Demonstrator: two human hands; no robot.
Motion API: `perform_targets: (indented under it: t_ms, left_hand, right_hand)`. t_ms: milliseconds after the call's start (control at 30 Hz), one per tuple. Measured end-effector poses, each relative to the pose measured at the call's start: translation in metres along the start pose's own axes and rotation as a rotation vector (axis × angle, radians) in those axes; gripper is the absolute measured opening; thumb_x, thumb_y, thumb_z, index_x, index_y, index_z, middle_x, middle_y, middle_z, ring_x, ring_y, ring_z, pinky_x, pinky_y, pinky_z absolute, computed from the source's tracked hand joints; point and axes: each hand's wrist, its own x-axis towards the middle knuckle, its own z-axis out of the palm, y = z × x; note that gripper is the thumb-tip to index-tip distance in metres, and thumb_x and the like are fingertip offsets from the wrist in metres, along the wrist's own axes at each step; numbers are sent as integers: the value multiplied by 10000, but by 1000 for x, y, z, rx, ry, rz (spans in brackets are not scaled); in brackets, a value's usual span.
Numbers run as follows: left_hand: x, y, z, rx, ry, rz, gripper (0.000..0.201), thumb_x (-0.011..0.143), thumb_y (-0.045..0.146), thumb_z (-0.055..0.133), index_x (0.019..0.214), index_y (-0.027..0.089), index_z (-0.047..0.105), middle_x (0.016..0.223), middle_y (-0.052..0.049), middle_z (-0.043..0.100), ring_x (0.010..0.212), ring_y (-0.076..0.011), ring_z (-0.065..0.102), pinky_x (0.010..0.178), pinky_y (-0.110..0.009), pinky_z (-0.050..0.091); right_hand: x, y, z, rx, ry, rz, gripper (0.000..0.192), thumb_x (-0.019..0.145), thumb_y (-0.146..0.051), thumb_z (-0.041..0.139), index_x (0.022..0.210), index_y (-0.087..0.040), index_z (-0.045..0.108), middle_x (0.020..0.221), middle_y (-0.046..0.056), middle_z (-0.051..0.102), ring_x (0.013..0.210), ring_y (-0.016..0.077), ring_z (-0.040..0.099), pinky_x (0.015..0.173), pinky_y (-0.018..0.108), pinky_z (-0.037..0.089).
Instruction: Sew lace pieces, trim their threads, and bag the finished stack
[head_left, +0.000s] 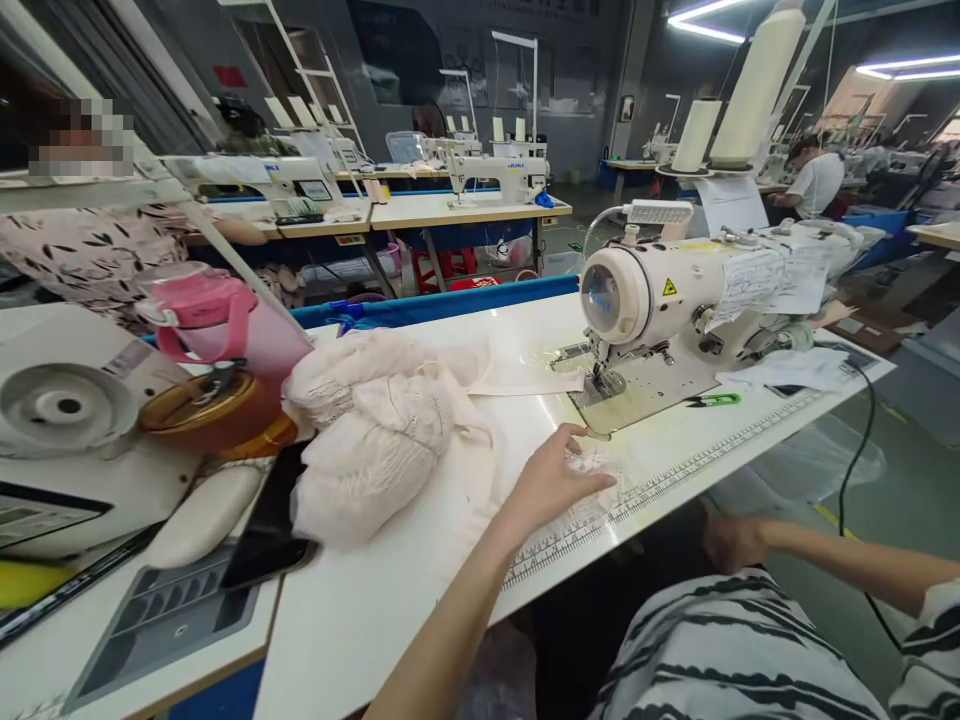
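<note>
My left hand (556,478) rests at the front of the white sewing table, thumb and fingers apart. Under and beside its fingers lies a small piece of whitish lace (594,462), partly covered by the hand. Just beyond stands a sewing machine (652,290), a cream fabric strip (532,378) reaching close to its needle area. Below the table edge, near my knee, my right hand (731,543) is closed; what it holds, if anything, is hidden. Left of my left hand sit bundles of cream lace fabric (375,455).
Green thread snips (714,400) lie by the machine, and a printed ruler (652,488) runs along the front edge. On the left are a phone (270,520), a pink bottle (225,310) and another machine (67,420). Thread cones (757,90) stand behind; other people sit farther away.
</note>
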Motion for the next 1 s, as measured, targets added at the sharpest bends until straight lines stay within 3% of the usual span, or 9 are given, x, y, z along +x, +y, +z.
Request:
perform_targets:
  t_ms: [133,233,333,433,533,600,667,800,1000]
  left_hand:
    - [2,-2,-8,-131,-10,6,418,870,493,514,1206,246,497,1085,-48,567,951,-210,556,814,-331,411]
    - [4,-5,-13,-233,-34,4,319,895,315,435,1199,243,500,1036,-37,575,938,-191,537,827,-338,409]
    - [4,-7,-15,-257,-48,31,373,838,219,513,1209,238,496,1067,-43,588,962,-191,542,820,-336,430]
    - [3,-4,-10,-287,-26,111,376,829,243,591,1195,212,511,1003,-46,622,933,-185,558,813,-330,438]
    - [2,10,-2,-301,-15,192,367,822,254,634,1167,182,531,936,-42,639,875,-167,581,819,-318,439]
    - [0,26,4,-248,-15,233,353,818,244,646,1151,177,550,922,-41,645,874,-164,592,821,-309,438]
    - [-2,42,8,-153,-7,268,341,817,226,644,1146,183,567,914,-35,649,890,-163,592,826,-297,430]
    - [-9,60,8,21,26,221,434,774,224,682,1192,223,564,961,-10,626,861,-144,539,742,-254,404]
    - [-21,42,11,-152,54,-55,255,722,364,741,820,158,628,794,9,571,740,-121,484,711,-266,369]
  right_hand:
    - [-22,-11,-2,17,-444,39,333,541,-368,867,572,-141,626,522,-50,558,477,91,493,536,245,459]
    - [-40,-22,0,26,-558,22,375,433,-423,867,531,-157,621,514,-43,574,471,121,526,510,258,463]
    - [-61,-39,-3,-35,-416,-68,278,557,-351,799,501,-177,590,498,-47,540,532,148,558,590,290,474]
    - [-81,-64,-20,-33,-107,-273,59,745,-229,632,702,-215,670,696,-25,643,709,159,610,709,291,457]
    - [-89,-91,-48,184,529,-510,209,866,-348,559,1009,-229,655,957,49,683,775,172,615,687,294,465]
    - [-84,-104,-67,299,839,-592,515,799,-459,668,1254,-246,550,1223,92,607,955,215,599,752,325,480]
    - [-75,-112,-83,392,799,-667,606,721,-511,740,1230,-229,572,1214,93,605,1023,240,575,806,352,472]
    - [-67,-114,-99,686,423,-742,383,721,-532,736,778,-165,643,760,15,621,709,151,556,674,301,437]
    - [-80,-97,-105,828,411,-706,387,640,-489,823,750,-167,638,621,-48,529,610,102,489,607,261,402]
